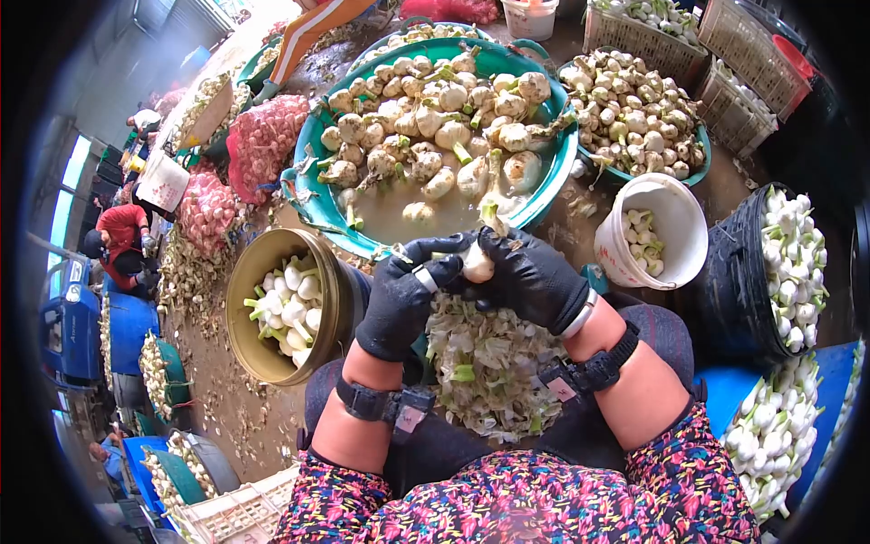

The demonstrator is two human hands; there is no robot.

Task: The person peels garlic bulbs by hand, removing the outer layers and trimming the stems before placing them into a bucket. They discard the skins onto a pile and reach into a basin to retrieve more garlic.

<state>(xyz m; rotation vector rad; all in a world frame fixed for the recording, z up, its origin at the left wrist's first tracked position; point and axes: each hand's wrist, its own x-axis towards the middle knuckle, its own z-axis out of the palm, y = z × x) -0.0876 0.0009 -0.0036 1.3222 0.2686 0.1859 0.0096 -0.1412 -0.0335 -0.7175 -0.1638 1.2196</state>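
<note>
Black gloves [546, 283], creamy white bulb [478, 264], turquoise tub [555, 181], mustard bucket [270, 247], multicoloured speckled top [507, 508].

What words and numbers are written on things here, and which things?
Nothing I can read.
Left wrist label: mark too small.
Right wrist label: mark too small.
Right white bucket: reddish lettering, blurred.
Left white bucket: reddish lettering, blurred.
Top white bucket: markings too small.
Far-left blue object: lettering too small.

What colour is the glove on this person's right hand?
The glove is black, with a pale band at the wrist; the head view shows it best.
</note>
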